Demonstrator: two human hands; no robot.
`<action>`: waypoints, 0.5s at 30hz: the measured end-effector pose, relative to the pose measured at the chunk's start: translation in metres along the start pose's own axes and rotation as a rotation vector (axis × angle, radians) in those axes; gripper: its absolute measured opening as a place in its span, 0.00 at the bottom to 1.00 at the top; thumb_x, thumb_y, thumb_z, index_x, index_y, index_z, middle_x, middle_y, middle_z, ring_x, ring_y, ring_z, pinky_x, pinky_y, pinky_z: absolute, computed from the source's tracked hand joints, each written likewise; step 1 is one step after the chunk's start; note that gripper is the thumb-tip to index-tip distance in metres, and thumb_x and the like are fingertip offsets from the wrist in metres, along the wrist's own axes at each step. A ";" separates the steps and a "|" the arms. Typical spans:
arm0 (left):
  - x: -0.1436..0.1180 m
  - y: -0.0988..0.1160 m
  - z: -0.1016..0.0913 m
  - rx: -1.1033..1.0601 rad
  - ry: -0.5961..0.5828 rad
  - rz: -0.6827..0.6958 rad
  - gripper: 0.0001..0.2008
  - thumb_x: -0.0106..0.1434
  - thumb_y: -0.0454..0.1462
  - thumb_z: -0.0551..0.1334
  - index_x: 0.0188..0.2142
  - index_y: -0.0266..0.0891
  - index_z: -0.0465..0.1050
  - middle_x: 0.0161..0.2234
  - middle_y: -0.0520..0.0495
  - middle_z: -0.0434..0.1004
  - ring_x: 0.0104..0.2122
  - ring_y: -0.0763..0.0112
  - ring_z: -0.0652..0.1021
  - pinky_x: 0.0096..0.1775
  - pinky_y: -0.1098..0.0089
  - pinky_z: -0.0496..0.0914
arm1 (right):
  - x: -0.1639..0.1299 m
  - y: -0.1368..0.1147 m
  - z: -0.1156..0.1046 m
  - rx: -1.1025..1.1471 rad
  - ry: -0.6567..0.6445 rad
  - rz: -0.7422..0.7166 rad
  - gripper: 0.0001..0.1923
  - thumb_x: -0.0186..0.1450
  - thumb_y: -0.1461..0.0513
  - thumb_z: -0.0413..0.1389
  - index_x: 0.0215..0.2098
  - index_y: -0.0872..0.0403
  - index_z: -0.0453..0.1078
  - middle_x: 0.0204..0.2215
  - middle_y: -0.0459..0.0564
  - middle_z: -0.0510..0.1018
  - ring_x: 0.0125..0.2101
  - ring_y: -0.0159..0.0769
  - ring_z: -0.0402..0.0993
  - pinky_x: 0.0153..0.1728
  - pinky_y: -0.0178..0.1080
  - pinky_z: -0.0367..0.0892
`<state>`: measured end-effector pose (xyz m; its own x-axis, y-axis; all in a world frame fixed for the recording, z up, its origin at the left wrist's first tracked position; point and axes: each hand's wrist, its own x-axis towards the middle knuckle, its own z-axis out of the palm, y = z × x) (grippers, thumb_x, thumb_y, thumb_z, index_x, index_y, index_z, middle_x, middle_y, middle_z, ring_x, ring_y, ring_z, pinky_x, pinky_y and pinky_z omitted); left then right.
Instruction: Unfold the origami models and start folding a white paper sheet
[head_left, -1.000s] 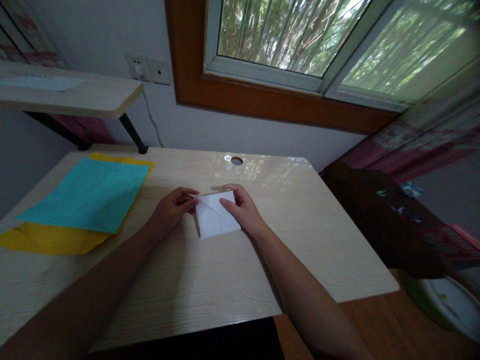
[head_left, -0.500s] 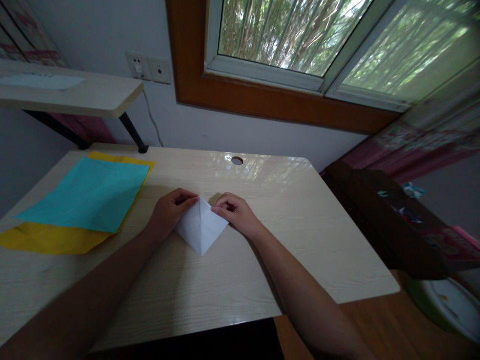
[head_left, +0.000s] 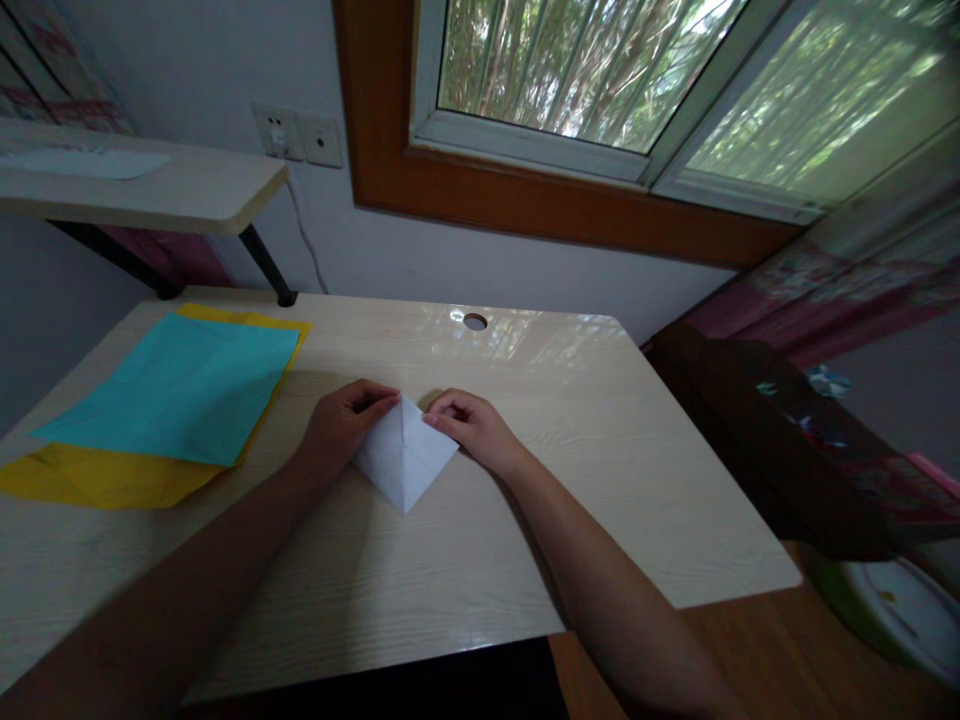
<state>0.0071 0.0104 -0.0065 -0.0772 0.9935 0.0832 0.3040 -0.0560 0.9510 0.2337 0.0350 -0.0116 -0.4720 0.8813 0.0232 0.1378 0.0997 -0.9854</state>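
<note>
A folded white paper (head_left: 403, 458) lies on the pale wooden desk (head_left: 420, 590), turned like a diamond with one corner pointing toward me. My left hand (head_left: 341, 425) pinches its upper left edge with curled fingers. My right hand (head_left: 472, 428) pinches the upper right edge, fingertips close to the top corner. Both hands rest on the desk on either side of the paper's centre crease.
A turquoise sheet (head_left: 180, 390) lies on a yellow sheet (head_left: 97, 478) at the desk's left. A cable hole (head_left: 474, 321) sits near the back edge. A raised shelf (head_left: 150, 190) stands at the back left, a dark cabinet (head_left: 757, 420) to the right.
The white paper was turned from square-on to a diamond, corner toward me. My right hand moved from lying on top to pinching its upper right edge. Since half a second ago nothing moved.
</note>
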 end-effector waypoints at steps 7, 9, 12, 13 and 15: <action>0.000 -0.003 0.000 0.013 0.015 0.014 0.15 0.59 0.49 0.69 0.39 0.42 0.81 0.36 0.48 0.83 0.37 0.63 0.80 0.39 0.68 0.72 | -0.001 -0.005 0.001 -0.008 -0.036 -0.034 0.18 0.62 0.47 0.62 0.33 0.53 0.72 0.29 0.46 0.72 0.29 0.32 0.64 0.30 0.35 0.60; 0.000 -0.003 0.000 0.010 0.011 0.015 0.15 0.59 0.49 0.69 0.39 0.42 0.81 0.36 0.48 0.83 0.37 0.63 0.80 0.40 0.68 0.72 | -0.001 -0.005 0.001 -0.027 -0.025 -0.061 0.18 0.63 0.47 0.62 0.32 0.53 0.72 0.30 0.46 0.73 0.29 0.32 0.64 0.30 0.35 0.60; 0.000 -0.001 0.000 0.004 -0.008 0.013 0.14 0.60 0.48 0.68 0.39 0.42 0.82 0.37 0.48 0.83 0.38 0.63 0.80 0.41 0.68 0.72 | 0.000 -0.003 0.001 -0.056 -0.009 -0.084 0.17 0.64 0.48 0.61 0.31 0.53 0.72 0.30 0.46 0.72 0.28 0.31 0.63 0.29 0.35 0.59; 0.000 -0.001 0.000 0.001 -0.016 0.011 0.14 0.60 0.48 0.68 0.39 0.42 0.82 0.37 0.48 0.83 0.38 0.63 0.80 0.41 0.68 0.72 | 0.000 -0.003 0.001 -0.064 -0.002 -0.083 0.17 0.64 0.48 0.61 0.31 0.53 0.71 0.29 0.45 0.72 0.28 0.31 0.63 0.28 0.34 0.58; -0.001 -0.001 0.001 -0.011 -0.035 0.012 0.15 0.60 0.48 0.68 0.40 0.42 0.82 0.38 0.47 0.83 0.39 0.63 0.80 0.42 0.67 0.72 | 0.000 -0.001 0.000 -0.083 0.014 -0.080 0.17 0.64 0.48 0.61 0.31 0.53 0.71 0.28 0.45 0.71 0.27 0.31 0.63 0.28 0.34 0.58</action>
<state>0.0076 0.0097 -0.0073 -0.0398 0.9956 0.0845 0.2942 -0.0691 0.9532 0.2333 0.0351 -0.0108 -0.4724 0.8752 0.1037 0.1725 0.2072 -0.9630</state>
